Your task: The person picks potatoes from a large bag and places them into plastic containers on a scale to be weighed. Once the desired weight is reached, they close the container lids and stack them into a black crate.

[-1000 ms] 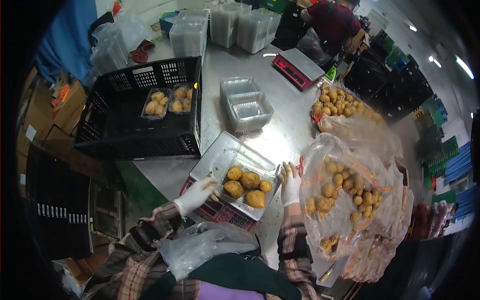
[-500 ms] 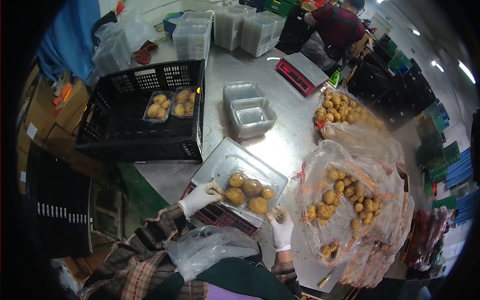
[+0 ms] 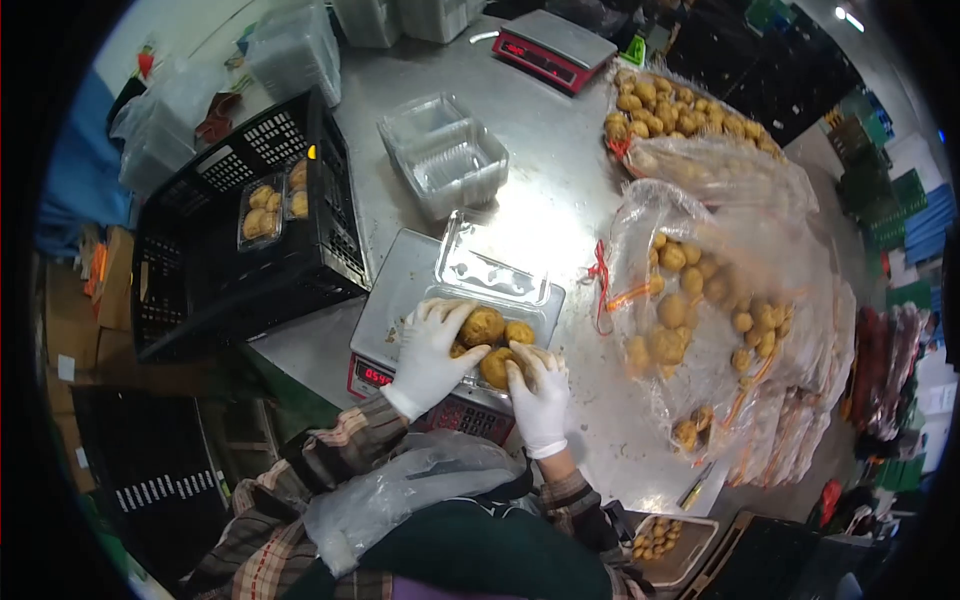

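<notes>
On the scale plate (image 3: 398, 285) is a clear plastic box whose lid (image 3: 492, 262) lies open at the far side. Several potatoes (image 3: 482, 326) sit in it. My left hand (image 3: 430, 358), in a white glove, is curved round the potatoes at the left, its thumb pointing right. My right hand (image 3: 541, 402), also gloved, has its bent fingers on a potato (image 3: 495, 369) at the right front. The hands partly hide the box. Red digits glow on the scale's display (image 3: 375, 377).
Left stands a black crate (image 3: 340, 235) with filled boxes. Stacked clear trays (image 3: 450, 160) are behind the scale. A second scale (image 3: 555, 45) stands farther back. Open bags of potatoes (image 3: 675, 300) lie right. A thin tool (image 3: 697, 485) lies near the table's front edge.
The view has shifted downward and to the right. Both hands have moved from the box's sides in over the potatoes. The lid now shows laid open behind them.
</notes>
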`<state>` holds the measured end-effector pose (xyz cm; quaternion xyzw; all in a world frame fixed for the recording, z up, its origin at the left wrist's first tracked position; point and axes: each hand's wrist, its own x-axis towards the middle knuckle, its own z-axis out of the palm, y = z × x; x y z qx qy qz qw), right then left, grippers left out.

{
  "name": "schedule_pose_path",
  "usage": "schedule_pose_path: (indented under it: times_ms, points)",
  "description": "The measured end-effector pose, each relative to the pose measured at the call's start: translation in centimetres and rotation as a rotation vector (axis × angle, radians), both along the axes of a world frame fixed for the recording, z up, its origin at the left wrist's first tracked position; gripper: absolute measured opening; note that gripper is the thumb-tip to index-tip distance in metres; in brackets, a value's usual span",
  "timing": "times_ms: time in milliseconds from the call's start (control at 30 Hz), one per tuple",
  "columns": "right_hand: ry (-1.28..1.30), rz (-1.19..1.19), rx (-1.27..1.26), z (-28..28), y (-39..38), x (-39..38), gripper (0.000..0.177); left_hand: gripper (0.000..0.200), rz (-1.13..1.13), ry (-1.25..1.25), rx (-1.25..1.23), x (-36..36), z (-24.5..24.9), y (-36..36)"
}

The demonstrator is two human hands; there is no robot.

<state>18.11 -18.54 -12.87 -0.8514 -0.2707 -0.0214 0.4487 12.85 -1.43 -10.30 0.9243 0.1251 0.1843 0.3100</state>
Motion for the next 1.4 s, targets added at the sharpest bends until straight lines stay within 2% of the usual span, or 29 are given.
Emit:
schedule_pose_path:
  times_ms: [67,267,500,700,800,900,933,1000,1033,1133,1167,1200,1267,1333,1367,1400]
  points:
    - [-0.077,-0.007,-0.083,0.0,0.7,0.4,0.032,0.054,-0.052,0.125,0.138,0.8,-1.0,0.0]
    - [-0.196,0.075,-0.131,-0.5,2.8,2.2,0.033,0.061,-0.071,0.094,0.079,0.8,-2.2,0.4]
    - [-0.231,0.099,-0.105,-1.1,3.1,3.3,0.021,0.060,-0.057,0.131,0.018,1.4,-1.7,0.4]
    - [-0.153,0.145,-0.076,-0.9,3.2,4.1,0.014,0.060,-0.064,0.143,0.042,1.3,-1.6,0.5]
    - [-0.077,0.277,-0.158,-0.1,2.7,5.0,0.010,0.060,-0.060,0.131,0.067,1.4,-1.6,0.4]
    - [0.310,0.033,0.282,0.3,1.2,4.2,0.008,0.061,-0.059,0.144,0.077,1.4,-1.4,0.4]
    - [0.428,-0.175,0.265,-0.4,0.0,4.5,0.009,0.061,-0.056,0.153,0.076,1.3,-1.3,0.3]
    - [0.649,-0.403,0.855,-1.7,-2.3,7.2,0.038,0.056,-0.083,0.118,-0.015,1.2,-0.7,0.5]
    - [0.798,-0.370,1.044,-2.7,-3.8,8.6,0.048,0.054,-0.095,0.097,-0.058,1.2,-0.4,0.7]
    - [0.673,-0.446,0.554,-4.6,-2.7,10.7,0.057,0.047,0.123,-0.061,-0.131,-0.6,0.6,1.8]
    - [0.603,-0.270,0.335,-5.7,-2.3,11.1,0.060,0.043,0.186,-0.057,-0.068,-1.5,0.4,2.7]
    - [0.702,-0.177,0.409,-4.3,-0.5,11.0,0.056,0.040,0.255,-0.019,-0.153,-2.3,0.2,3.3]
    - [0.758,-0.164,0.737,-5.1,1.8,11.2,0.050,0.029,0.249,0.189,-0.588,-5.1,-2.1,5.0]
    - [0.651,-0.149,0.907,-1.7,2.3,10.1,0.048,0.023,0.134,0.439,-1.082,-7.5,-3.0,6.2]
    - [0.552,-0.141,0.662,1.4,1.4,9.0,0.044,0.025,0.110,0.447,-1.248,-8.0,-2.4,5.8]
    - [0.622,-0.151,0.483,4.1,0.4,7.5,0.042,0.026,0.078,0.413,-1.445,-8.7,-3.3,5.9]
